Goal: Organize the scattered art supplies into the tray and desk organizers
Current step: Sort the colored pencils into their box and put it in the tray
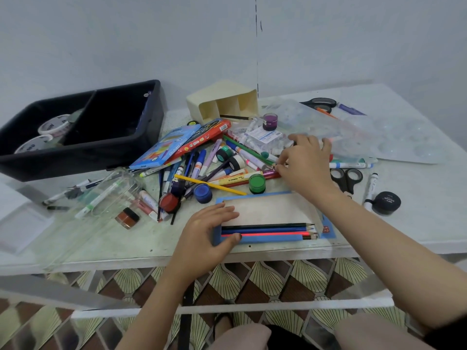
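Observation:
An open blue pencil box (267,239) lies near the table's front edge with three pencils (267,229) in its lower part. My left hand (209,228) holds the box's left end, thumb on its front rim. My right hand (303,160) reaches into a heap of pens, markers and pencils (202,165) and pinches the end of a green pencil (246,149). A black two-compartment tray (149,122) stands at the back left with tape rolls (53,126) inside. A cream desk organizer (225,102) lies tipped on its side behind the heap.
Paint pots in green (257,183), blue (202,193), red (168,202) and purple (270,121) sit in the clutter. Black scissors (345,179) and a black round pot (386,202) lie right. A clear jar (113,193) lies on its side at left. Plastic bags (353,132) cover the back right.

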`<state>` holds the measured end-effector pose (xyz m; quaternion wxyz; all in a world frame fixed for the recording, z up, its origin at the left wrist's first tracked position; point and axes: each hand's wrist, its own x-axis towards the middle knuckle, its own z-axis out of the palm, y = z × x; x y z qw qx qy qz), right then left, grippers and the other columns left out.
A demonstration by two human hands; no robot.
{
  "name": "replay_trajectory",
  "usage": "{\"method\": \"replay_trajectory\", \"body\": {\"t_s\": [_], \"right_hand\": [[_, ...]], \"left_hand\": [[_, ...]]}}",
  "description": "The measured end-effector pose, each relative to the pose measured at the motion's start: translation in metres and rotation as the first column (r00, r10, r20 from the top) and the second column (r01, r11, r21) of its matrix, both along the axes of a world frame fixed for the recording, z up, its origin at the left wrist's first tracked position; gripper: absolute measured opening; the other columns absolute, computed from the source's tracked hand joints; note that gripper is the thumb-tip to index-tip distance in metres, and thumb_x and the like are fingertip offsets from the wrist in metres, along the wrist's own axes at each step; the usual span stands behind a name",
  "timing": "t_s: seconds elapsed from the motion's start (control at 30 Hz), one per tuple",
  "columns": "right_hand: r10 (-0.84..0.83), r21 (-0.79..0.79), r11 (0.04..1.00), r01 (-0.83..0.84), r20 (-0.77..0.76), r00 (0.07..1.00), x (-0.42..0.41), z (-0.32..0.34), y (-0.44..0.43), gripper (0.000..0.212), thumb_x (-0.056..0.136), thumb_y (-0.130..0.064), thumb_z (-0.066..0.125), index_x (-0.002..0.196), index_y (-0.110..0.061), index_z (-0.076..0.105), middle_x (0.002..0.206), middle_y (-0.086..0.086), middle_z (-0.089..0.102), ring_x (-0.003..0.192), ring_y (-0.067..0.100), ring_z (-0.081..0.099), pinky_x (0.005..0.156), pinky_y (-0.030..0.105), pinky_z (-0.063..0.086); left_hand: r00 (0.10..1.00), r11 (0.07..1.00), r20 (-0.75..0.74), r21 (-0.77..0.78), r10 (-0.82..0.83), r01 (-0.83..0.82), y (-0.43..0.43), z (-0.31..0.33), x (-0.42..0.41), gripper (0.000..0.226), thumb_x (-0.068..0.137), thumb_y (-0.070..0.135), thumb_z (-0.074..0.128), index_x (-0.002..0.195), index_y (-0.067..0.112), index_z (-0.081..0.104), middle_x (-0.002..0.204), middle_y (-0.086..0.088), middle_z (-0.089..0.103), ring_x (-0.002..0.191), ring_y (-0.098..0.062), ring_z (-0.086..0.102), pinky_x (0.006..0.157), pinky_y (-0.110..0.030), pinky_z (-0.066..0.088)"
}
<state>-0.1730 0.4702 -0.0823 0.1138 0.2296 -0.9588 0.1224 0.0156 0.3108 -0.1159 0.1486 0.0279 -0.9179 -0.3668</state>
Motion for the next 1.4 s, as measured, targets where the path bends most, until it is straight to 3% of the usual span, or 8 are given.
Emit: {"method": "replay_trajectory", "body": {"t_s": [0.13,0.27,0.53,0.63,0.8,1.0,1.13,1.4], "right_hand": [[0.014,-0.005,1.0,-0.014,0.027,1.0,-0.002,-0.001,0.003,0.014,0.085,-0.029,0.062,0.09,-0.023,0.074,0.142,0.002,0.043,0.129,0.026,0.034,0.11,0.05,0.007],[0.051,-0.249,0.967,-0.059,-0.042,0.998,0.002,0.006,0.008,0.014,0.087,-0.029,0.061,0.083,-0.02,0.072,0.138,0.003,0.049,0.124,0.025,0.042,0.11,0.047,0.008],[0.013,-0.679,0.653,-0.335,-0.432,0.902,0.023,0.061,0.007,0.009,0.08,-0.01,0.059,0.074,-0.01,0.066,0.1,0.003,0.065,0.094,0.014,0.057,0.091,0.032,0.029],[0.062,-0.716,0.588,-0.377,-0.424,0.903,0.029,0.074,-0.003,0.009,0.079,-0.006,0.06,0.072,-0.008,0.066,0.095,0.001,0.063,0.091,0.008,0.056,0.088,0.03,0.034],[0.279,-0.803,0.494,-0.333,-0.216,0.935,0.034,0.077,-0.022,0.009,0.079,-0.003,0.061,0.073,-0.005,0.067,0.098,0.006,0.061,0.092,-0.002,0.053,0.083,0.008,0.035],[0.43,-0.712,0.645,-0.278,0.037,0.902,0.027,0.049,-0.044,0.015,0.088,-0.013,0.057,0.078,-0.01,0.068,0.087,-0.002,0.065,0.092,0.017,0.055,0.085,0.031,0.043],[0.36,-0.186,0.924,-0.334,0.131,0.924,0.024,0.019,-0.046,0.015,0.082,-0.031,0.062,0.087,-0.026,0.075,0.126,0.005,0.056,0.115,0.025,0.046,0.096,0.034,0.035],[0.403,0.121,0.901,-0.417,0.129,0.906,0.031,0.004,-0.059,0.016,0.079,-0.04,0.066,0.089,-0.031,0.075,0.152,0.006,0.028,0.136,0.026,0.021,0.108,0.049,0.012]], "left_hand": [[0.999,0.998,-0.038,0.06,-0.001,0.003,0.001,0.005,-0.004,0.034,0.078,0.032,0.066,0.112,0.033,0.064,0.118,0.023,0.06,0.122,0.005,0.047,0.102,-0.019,0.036],[0.997,0.993,-0.064,0.115,0.038,-0.031,-0.001,0.013,-0.013,0.033,0.082,0.026,0.061,0.113,0.038,0.06,0.117,0.026,0.059,0.117,0.007,0.049,0.097,-0.007,0.034],[0.982,0.977,-0.144,0.188,0.125,-0.097,-0.01,0.033,-0.034,0.041,0.09,0.008,0.058,0.128,0.023,0.055,0.126,0.013,0.057,0.119,0.007,0.047,0.095,-0.007,0.036],[0.989,0.964,-0.134,0.264,0.068,-0.031,-0.006,0.045,-0.041,0.038,0.093,0.015,0.056,0.131,0.019,0.054,0.128,0.014,0.056,0.119,0.01,0.046,0.093,-0.006,0.036],[0.995,0.849,-0.049,0.518,-0.091,0.103,0.004,0.06,-0.049,0.037,0.089,0.02,0.059,0.124,0.031,0.055,0.124,0.01,0.063,0.119,-0.005,0.055,0.097,-0.026,0.045],[1.0,0.691,0.011,0.723,-0.021,0.007,-0.002,0.056,-0.051,0.026,0.095,0.0,0.045,0.108,0.013,0.063,0.093,-0.005,0.074,0.075,-0.018,0.07,0.065,-0.028,0.057],[0.989,0.576,0.057,0.808,0.139,-0.128,-0.016,0.046,-0.046,0.025,0.096,0.002,0.043,0.106,0.012,0.063,0.092,-0.005,0.074,0.072,-0.017,0.07,0.065,-0.028,0.058],[0.969,0.495,0.107,0.844,0.221,-0.207,-0.029,0.037,-0.04,0.026,0.097,0.002,0.041,0.111,0.01,0.062,0.097,-0.008,0.073,0.076,-0.02,0.071,0.068,-0.03,0.059]]}}
